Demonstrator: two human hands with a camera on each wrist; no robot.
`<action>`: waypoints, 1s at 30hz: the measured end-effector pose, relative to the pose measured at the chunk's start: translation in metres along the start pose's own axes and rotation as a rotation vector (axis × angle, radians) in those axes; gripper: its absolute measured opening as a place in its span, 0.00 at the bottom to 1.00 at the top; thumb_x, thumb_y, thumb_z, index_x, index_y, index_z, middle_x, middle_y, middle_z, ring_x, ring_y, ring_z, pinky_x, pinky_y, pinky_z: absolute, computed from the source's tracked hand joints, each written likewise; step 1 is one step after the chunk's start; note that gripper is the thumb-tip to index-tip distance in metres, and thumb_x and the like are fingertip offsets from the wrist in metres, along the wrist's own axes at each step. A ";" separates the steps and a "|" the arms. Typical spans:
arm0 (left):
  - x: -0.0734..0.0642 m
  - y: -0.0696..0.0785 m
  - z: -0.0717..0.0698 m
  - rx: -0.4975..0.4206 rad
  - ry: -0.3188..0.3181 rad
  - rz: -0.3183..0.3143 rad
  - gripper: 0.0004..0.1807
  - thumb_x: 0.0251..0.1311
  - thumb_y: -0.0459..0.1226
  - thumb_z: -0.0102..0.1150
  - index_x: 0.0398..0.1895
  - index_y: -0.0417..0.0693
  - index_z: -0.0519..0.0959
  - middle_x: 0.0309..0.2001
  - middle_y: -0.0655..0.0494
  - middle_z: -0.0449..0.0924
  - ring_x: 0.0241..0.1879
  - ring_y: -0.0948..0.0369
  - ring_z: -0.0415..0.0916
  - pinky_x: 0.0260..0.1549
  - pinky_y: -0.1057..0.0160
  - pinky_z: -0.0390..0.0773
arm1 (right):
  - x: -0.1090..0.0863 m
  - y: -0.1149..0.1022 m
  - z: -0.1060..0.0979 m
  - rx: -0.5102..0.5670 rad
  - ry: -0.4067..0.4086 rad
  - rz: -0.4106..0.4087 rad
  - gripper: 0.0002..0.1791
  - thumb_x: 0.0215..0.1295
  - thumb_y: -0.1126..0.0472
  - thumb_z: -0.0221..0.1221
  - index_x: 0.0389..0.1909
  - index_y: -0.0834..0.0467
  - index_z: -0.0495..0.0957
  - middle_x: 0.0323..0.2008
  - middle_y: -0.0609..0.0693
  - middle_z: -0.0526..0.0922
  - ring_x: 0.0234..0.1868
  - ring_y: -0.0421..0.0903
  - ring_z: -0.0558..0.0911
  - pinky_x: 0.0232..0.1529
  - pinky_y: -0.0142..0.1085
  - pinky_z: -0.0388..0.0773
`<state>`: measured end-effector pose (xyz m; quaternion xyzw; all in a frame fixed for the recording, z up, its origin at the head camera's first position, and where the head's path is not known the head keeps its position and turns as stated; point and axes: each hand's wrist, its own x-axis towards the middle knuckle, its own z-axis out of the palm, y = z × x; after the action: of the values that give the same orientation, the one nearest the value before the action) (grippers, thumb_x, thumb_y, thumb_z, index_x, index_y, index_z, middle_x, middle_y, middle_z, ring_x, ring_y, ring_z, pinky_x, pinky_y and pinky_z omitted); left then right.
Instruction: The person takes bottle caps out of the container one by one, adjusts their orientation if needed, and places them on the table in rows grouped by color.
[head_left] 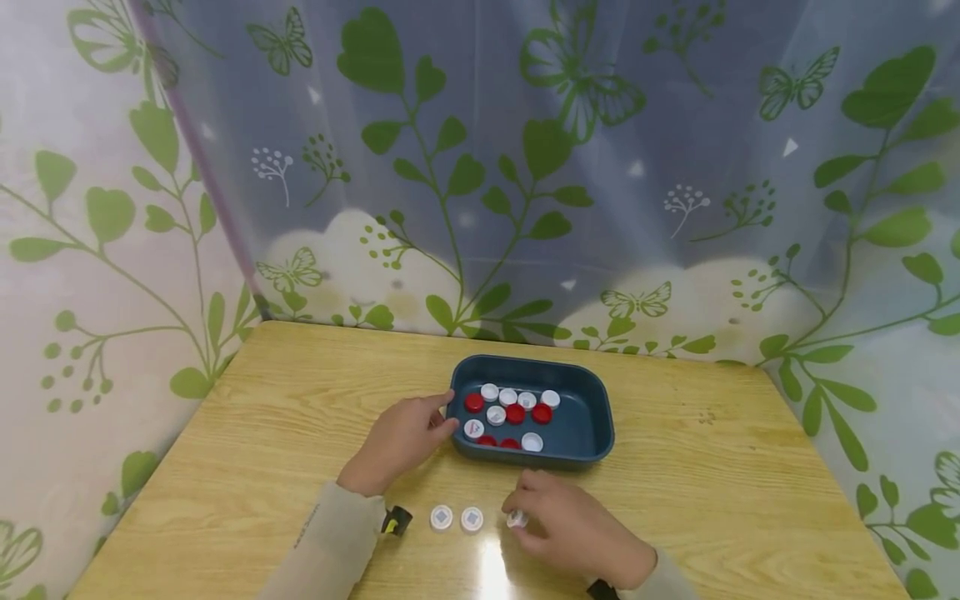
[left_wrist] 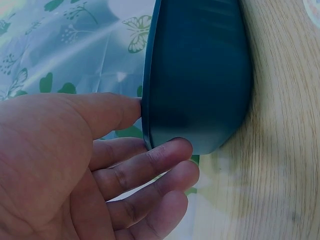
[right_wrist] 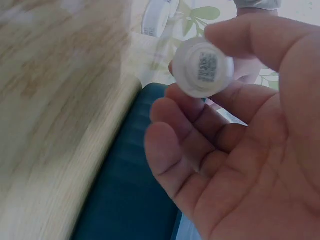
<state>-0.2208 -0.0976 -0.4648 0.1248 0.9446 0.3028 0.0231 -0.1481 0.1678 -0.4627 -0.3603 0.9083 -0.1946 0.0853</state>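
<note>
A dark blue rectangular box (head_left: 592, 392) stands on the table with several white caps (head_left: 550, 399) and red caps (head_left: 474, 402) inside. At its left end, my left hand (head_left: 405, 437) holds the rim; in the left wrist view, the thumb and fingers of that hand (left_wrist: 75, 165) meet the rim and outer wall. In front of the box, my right hand (head_left: 566, 525) pinches a white cap (right_wrist: 202, 67) between thumb and fingers just above or at the table. A square printed code shows on that cap's face. Two more white caps, one left (head_left: 441, 517) and one right (head_left: 472, 520), lie side by side to its left.
The wooden table (head_left: 712, 467) runs back to a patterned curtain (head_left: 465, 167) of leaves and butterflies, which also hangs at both sides. A black and yellow strap piece (head_left: 397, 521) sits at the left wrist.
</note>
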 end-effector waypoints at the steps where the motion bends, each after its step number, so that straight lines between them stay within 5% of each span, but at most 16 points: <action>1: 0.000 0.000 0.000 0.000 0.000 -0.001 0.28 0.70 0.47 0.65 0.71 0.50 0.76 0.31 0.64 0.80 0.30 0.63 0.74 0.31 0.63 0.76 | 0.000 0.000 0.001 0.005 0.000 -0.004 0.08 0.69 0.56 0.65 0.46 0.50 0.87 0.38 0.37 0.76 0.36 0.32 0.73 0.40 0.31 0.77; 16: -0.001 -0.001 0.001 -0.011 -0.007 -0.028 0.28 0.70 0.47 0.65 0.71 0.51 0.76 0.31 0.64 0.79 0.30 0.63 0.74 0.32 0.62 0.76 | 0.004 0.002 0.009 0.009 -0.053 0.032 0.08 0.70 0.57 0.67 0.48 0.48 0.85 0.42 0.34 0.83 0.41 0.34 0.78 0.52 0.37 0.79; 30: -0.001 0.001 0.000 -0.013 -0.011 -0.024 0.28 0.70 0.48 0.64 0.71 0.51 0.75 0.32 0.63 0.80 0.30 0.63 0.74 0.32 0.62 0.76 | 0.005 0.004 0.012 0.021 -0.032 0.042 0.07 0.69 0.57 0.68 0.46 0.46 0.85 0.39 0.33 0.82 0.39 0.33 0.76 0.49 0.36 0.79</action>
<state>-0.2196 -0.0973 -0.4638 0.1148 0.9439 0.3080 0.0328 -0.1503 0.1635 -0.4748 -0.3433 0.9121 -0.1963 0.1078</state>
